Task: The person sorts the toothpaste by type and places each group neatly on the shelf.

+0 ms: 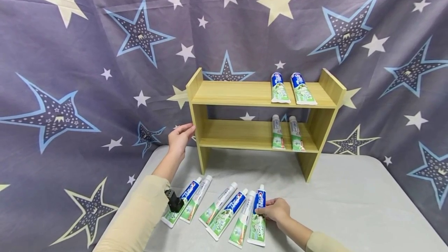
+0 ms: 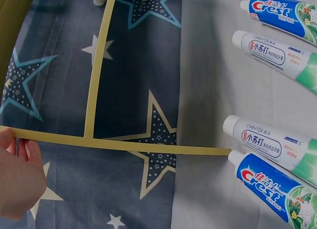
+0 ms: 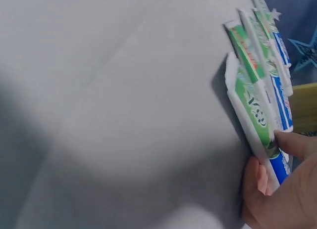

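My right hand (image 1: 278,210) pinches the rightmost blue-and-green Crest toothpaste tube (image 1: 258,228) between thumb and fingers, about its middle. In the right wrist view the thumb lies over this tube (image 3: 252,108) and the fingers curl along its side. At the left side panel of a two-tier wooden shelf (image 1: 231,93), my left hand (image 1: 179,139) holds the panel's front edge with its fingertips. Left of the gripped tube lie several more tubes: white-and-green baking soda ones (image 1: 241,221) and blue-and-green Crest ones (image 1: 225,215), caps toward the shelf.
Two Crest tubes (image 1: 279,88) lie on the upper board's right half. Below them, two white-and-green tubes (image 1: 277,133) lie on the lower board. The shelf stands on a grey-covered table (image 1: 360,205), before a star-patterned curtain (image 1: 224,30). A black device (image 1: 174,200) sits at my left wrist.
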`<state>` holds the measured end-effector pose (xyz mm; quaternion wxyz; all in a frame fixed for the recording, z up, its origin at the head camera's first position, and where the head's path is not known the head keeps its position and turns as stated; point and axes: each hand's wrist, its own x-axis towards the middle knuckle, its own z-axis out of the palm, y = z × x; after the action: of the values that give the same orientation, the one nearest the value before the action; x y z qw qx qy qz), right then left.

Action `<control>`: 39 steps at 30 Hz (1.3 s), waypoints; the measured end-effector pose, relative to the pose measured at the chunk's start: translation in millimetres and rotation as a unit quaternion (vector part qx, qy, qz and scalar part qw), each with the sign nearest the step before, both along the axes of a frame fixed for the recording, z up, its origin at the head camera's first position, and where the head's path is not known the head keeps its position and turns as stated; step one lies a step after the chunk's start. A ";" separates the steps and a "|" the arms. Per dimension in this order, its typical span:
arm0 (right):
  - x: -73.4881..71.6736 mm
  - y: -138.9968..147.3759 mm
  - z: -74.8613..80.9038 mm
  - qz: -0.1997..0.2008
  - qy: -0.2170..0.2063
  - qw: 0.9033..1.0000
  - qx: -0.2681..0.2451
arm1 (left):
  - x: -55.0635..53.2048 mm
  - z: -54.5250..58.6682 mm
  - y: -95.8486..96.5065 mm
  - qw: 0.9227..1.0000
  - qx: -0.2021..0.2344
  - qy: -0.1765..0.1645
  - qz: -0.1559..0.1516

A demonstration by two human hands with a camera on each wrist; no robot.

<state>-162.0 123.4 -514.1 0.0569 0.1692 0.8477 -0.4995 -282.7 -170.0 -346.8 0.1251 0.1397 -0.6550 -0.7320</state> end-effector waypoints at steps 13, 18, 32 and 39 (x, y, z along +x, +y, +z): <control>-0.5 9.2 8.2 -0.007 -0.048 0.994 -0.097 | 1.2 -3.6 0.6 1.000 -0.004 0.000 0.004; 1.3 13.2 12.5 -0.010 -0.067 0.990 -0.125 | -0.1 -4.2 0.0 1.000 -0.002 0.001 0.007; -0.2 3.4 38.6 0.005 -0.062 0.983 -0.175 | -1.8 -3.0 -1.3 1.000 -0.002 0.001 0.010; -1.7 0.2 57.1 0.011 -0.057 0.981 -0.185 | -0.8 -0.6 -0.4 1.000 -0.003 0.001 0.006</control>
<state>-163.7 123.6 -457.0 0.1412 0.1744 0.7375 -0.6369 -283.5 -170.4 -347.4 0.1305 0.1431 -0.6560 -0.7295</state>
